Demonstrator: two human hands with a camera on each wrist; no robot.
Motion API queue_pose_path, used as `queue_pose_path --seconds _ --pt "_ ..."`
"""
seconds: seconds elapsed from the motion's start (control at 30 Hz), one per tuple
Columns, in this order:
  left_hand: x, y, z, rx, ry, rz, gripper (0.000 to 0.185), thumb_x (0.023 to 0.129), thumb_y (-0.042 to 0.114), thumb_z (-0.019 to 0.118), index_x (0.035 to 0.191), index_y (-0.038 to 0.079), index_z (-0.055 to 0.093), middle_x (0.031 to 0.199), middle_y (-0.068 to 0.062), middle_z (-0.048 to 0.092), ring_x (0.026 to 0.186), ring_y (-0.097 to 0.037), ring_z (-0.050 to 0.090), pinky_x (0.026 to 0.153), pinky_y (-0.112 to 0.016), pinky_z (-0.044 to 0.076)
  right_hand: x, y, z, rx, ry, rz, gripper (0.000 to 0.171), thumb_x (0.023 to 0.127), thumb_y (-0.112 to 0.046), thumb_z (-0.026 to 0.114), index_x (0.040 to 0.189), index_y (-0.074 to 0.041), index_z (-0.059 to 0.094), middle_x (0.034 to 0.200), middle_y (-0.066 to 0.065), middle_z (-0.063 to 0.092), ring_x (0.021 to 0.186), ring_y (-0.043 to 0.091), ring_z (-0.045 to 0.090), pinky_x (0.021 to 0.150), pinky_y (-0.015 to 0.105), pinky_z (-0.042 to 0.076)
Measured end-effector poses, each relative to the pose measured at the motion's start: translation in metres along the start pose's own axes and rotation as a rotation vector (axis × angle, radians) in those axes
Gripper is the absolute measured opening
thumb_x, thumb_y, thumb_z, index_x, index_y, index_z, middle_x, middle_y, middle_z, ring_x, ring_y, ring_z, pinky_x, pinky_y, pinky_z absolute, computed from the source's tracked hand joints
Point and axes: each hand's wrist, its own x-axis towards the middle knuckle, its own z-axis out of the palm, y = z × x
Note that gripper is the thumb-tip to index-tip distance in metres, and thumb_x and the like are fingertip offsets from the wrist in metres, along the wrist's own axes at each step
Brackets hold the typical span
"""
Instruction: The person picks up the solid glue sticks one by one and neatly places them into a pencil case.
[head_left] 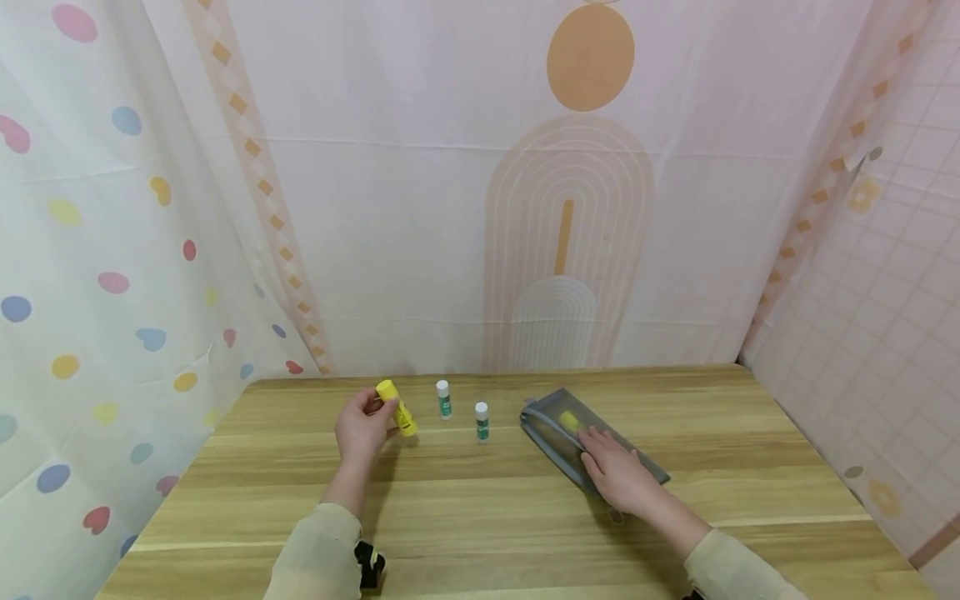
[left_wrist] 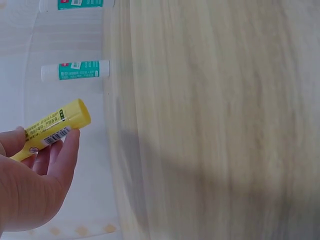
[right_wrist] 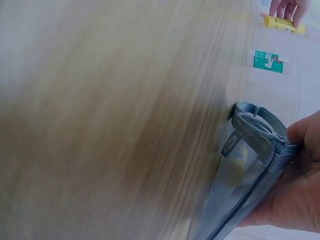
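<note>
Wooden worktop (head_left: 480, 517) carries two white-and-green glue sticks (head_left: 445, 399), standing just beyond my left hand (head_left: 363, 432), whose fingers (left_wrist: 67, 150) pinch one yellow glue stick (head_left: 397, 408). My right hand (head_left: 618, 475) presses one grey pouch (head_left: 558, 433), fingers relaxed.

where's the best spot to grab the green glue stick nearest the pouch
Pinch the green glue stick round its mid-body from above or the front. It stands upright and apart from the other green stick and the grey pouch, so both sides look free.
</note>
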Motion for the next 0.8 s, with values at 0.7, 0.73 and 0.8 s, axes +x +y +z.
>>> queue_pose_path --seconds 0.7,0.73,0.8 --pt "-0.021 0.018 0.018 -0.204 -0.160 -0.097 0.039 0.095 0.005 0.066 0.129 -0.010 0.052 0.111 -0.017 0.054 0.090 -0.019 0.064 0.073 -0.040 0.061 0.000 -0.001 0.000 0.010 -0.008 -0.003 0.042 0.105 -0.010 0.046 0.143 0.006 0.046 0.147 0.032 0.039 0.136 0.054 0.031 0.097 0.083 0.022" --pt "-0.022 0.018 0.019 -0.212 -0.165 -0.096 0.039 0.095 0.004 0.066 0.128 -0.011 0.053 0.111 -0.018 0.055 0.089 -0.019 0.064 0.073 -0.041 0.061 0.000 -0.001 0.000 0.012 -0.008 -0.003 0.042 0.105 -0.010 0.046 0.143 0.006 0.046 0.147 0.032 0.039 0.136 0.054 0.031 0.098 0.083 0.022" --pt "-0.026 0.019 0.021 -0.219 -0.178 -0.095 0.038 0.095 0.004 0.065 0.128 -0.011 0.053 0.111 -0.018 0.055 0.088 -0.019 0.064 0.073 -0.041 0.061 0.000 -0.001 0.000 0.013 -0.009 -0.002 0.042 0.105 -0.010 0.046 0.143 0.006 0.046 0.147 0.032 0.039 0.136 0.053 0.030 0.098 0.083 0.022"
